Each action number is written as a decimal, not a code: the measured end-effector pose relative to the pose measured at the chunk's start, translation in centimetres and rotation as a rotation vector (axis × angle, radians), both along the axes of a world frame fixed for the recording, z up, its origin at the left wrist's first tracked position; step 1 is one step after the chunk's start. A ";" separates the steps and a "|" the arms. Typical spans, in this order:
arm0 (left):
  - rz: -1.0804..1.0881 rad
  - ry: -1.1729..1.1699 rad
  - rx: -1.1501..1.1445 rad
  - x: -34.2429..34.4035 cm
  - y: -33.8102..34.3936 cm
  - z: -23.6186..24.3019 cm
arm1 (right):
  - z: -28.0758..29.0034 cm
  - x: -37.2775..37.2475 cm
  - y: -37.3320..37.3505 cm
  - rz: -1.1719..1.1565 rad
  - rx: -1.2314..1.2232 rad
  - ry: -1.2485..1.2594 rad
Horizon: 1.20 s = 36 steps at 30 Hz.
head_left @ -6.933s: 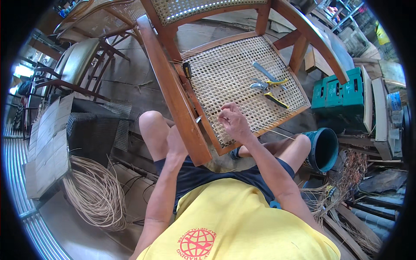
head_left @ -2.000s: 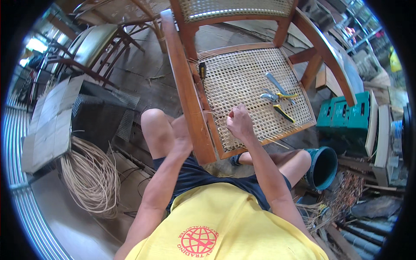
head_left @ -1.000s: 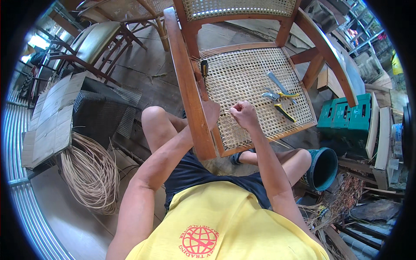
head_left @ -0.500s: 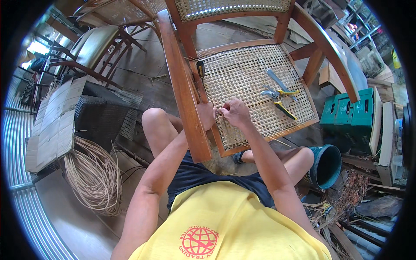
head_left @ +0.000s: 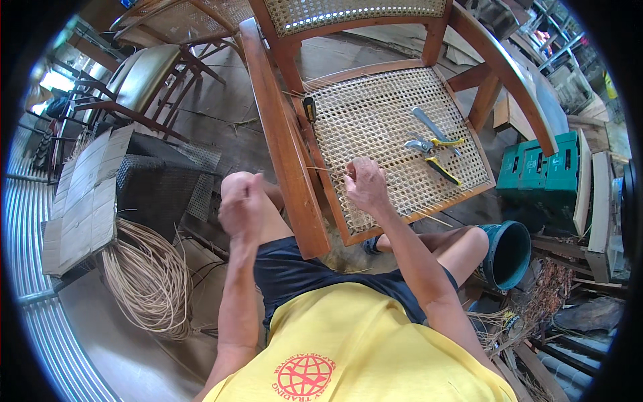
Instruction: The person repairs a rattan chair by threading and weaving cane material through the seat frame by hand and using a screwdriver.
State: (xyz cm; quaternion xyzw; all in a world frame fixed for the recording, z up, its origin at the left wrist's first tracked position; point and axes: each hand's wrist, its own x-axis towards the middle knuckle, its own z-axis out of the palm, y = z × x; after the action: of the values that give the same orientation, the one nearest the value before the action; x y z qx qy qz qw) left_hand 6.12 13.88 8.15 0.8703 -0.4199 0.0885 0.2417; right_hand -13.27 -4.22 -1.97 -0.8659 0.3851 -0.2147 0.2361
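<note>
A wooden armchair (head_left: pixel 284 181) stands before me with a woven cane seat (head_left: pixel 402 100). My right hand (head_left: pixel 365 184) rests on the seat's left front area, fingers curled together; what they pinch, if anything, is hidden. Beyond the left armrest, my left hand (head_left: pixel 241 204) is closed over my left knee, slightly blurred, its contents unclear. Yellow-handled pruning shears (head_left: pixel 439 167) and a long grey metal tool (head_left: pixel 425 120) lie on the seat, right of my right hand. A black-and-yellow tool (head_left: pixel 310 109) sits by the seat's left rail. Loose cane strands stick out along that rail.
Other chairs (head_left: pixel 154 74) stand at back left. A cardboard piece (head_left: pixel 84 201) over dark mesh and a coil of cane (head_left: pixel 144 281) lie left. Green crates (head_left: pixel 536 174), a teal bucket (head_left: pixel 506 258) and scrap wood crowd the right.
My left hand has pulled back from beside my right hand at the seat's left edge, out past the armrest to my knee. My right hand stays on the seat, shifted slightly down.
</note>
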 end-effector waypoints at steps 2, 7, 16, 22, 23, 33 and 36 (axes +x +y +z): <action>0.183 0.286 -0.065 1.3 1.7 0.4 | 0.7 -0.1 -0.1 0.083 -0.036 -0.106; -0.122 0.360 0.154 -1.4 0.1 -1.5 | -0.1 1.7 0.1 0.207 -0.052 -0.266; -0.264 0.068 0.240 -4.1 -7.9 -6.1 | 1.0 2.4 -1.8 -0.123 0.623 -0.266; -0.366 0.111 0.461 -4.7 -9.6 -3.9 | -0.6 2.0 -1.2 -0.109 0.337 -0.150; -0.406 0.093 0.521 -4.8 -9.6 -3.3 | -0.7 1.8 -1.3 -0.108 0.343 -0.153; -0.414 -0.038 0.675 -5.5 -11.4 -1.7 | -0.6 0.3 -3.0 -0.069 0.354 -0.151; -0.410 -0.011 0.702 -4.8 -12.0 -3.4 | -0.7 0.7 -3.4 -0.048 0.362 -0.139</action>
State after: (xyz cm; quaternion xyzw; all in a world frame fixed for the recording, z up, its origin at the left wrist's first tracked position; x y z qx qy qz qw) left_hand 1.31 1.89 4.71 0.7976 -0.5909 -0.1054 -0.0596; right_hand -12.58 -7.66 -2.66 -0.7831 0.4206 -0.2069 0.4087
